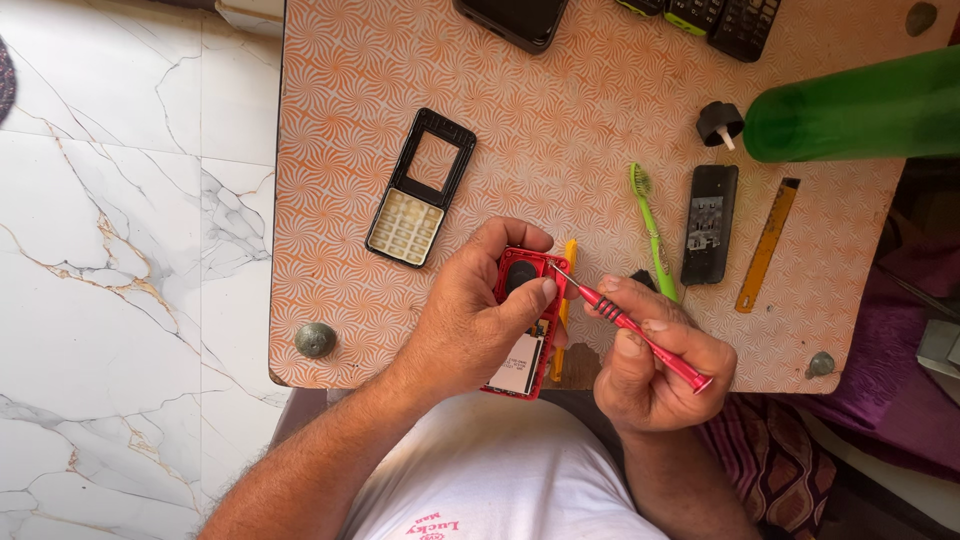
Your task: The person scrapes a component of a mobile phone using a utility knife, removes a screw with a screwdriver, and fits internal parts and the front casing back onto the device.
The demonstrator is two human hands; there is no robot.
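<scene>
My left hand (470, 320) grips a red phone body (524, 330) with its back open, thumb pressed on its side near the round black speaker. My right hand (650, 365) holds a red screwdriver (630, 325), its thin tip touching the phone's upper right corner. Both hands hover over the near edge of a small table with an orange swirl pattern (560, 130). A yellow tool (568, 290) lies partly hidden under the phone.
On the table lie a black phone front frame with a pale keypad (420, 188), a green toothbrush (652, 230), a black phone part (710, 222), an orange ruler (767, 245), a black cap (720, 122) and a green bottle (860, 105). More phones sit at the far edge. White marble floor (120, 280) is left.
</scene>
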